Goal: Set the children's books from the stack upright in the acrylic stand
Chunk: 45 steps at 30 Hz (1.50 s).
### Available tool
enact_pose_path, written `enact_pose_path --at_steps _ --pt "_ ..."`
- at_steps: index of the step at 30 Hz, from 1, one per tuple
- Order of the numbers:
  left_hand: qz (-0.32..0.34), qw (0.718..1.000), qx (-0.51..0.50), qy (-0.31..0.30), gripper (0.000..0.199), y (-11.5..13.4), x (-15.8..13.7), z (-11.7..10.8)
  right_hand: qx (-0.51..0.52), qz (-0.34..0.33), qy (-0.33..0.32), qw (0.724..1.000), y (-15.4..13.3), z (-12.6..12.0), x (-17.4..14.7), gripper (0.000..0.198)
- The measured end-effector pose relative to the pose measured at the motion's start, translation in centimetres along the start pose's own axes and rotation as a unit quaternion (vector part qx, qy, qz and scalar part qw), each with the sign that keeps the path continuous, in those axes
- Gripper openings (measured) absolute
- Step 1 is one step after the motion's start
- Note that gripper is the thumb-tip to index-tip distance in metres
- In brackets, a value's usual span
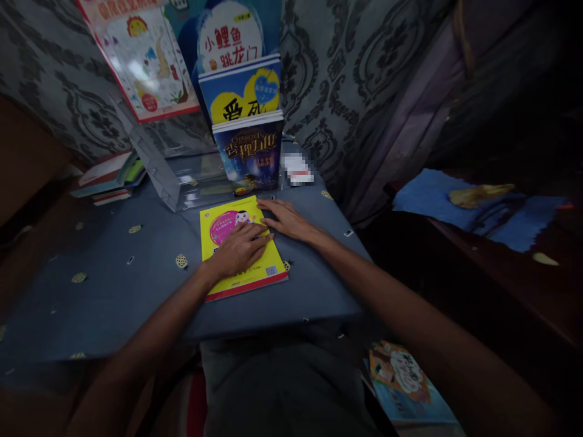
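fingers (253, 229) of the left hand (234, 250) lie loosely extended across the yellow book (248, 280), gripping nothing; those of the right hand (288, 220) rest uncurled at its upper right edge. in the head view, the book lies flat near the front of a blue-grey pineapple-print tablecloth (150, 303). behind it, a clear stand (168, 185) holds upright books (250, 152). grey patterned backdrop (296, 67) rises beyond; at right, a blue cloth (430, 197) covers part of a dark red surface (519, 291).
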<state>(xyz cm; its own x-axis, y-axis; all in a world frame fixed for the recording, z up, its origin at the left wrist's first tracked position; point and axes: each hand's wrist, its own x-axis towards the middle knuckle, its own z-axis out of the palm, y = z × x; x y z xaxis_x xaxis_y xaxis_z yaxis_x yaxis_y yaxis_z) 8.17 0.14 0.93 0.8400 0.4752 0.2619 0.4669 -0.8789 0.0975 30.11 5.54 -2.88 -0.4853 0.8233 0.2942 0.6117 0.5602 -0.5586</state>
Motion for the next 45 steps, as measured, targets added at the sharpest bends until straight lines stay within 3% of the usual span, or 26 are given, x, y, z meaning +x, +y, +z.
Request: enact_pose_path --at_steps 12,17,30,38,45 --pt "0.043 0.996 -0.062 -0.049 0.036 3.4 -2.3 -1.3 -0.049 0.016 0.013 0.999 -0.7 0.5 -0.2 0.046" --pt "0.039 0.995 -0.072 -0.049 0.039 3.5 -2.9 -1.0 -0.071 0.014 -0.020 0.997 -1.7 0.2 -0.7 0.051" --pt "0.080 0.995 -0.045 -0.033 0.037 5.3 -3.8 -0.4 -0.084 0.002 -0.059 0.995 -4.6 -0.6 -6.1 0.060" --pt "0.071 0.995 -0.067 -0.028 0.039 6.3 -4.0 -0.9 -0.071 -0.013 -0.062 0.995 -5.3 -0.9 -8.8 0.059" --pt "0.068 0.993 -0.099 0.012 0.045 6.2 -5.1 -0.5 -0.082 -0.026 -0.078 0.993 -5.8 -1.4 -10.3 0.063"
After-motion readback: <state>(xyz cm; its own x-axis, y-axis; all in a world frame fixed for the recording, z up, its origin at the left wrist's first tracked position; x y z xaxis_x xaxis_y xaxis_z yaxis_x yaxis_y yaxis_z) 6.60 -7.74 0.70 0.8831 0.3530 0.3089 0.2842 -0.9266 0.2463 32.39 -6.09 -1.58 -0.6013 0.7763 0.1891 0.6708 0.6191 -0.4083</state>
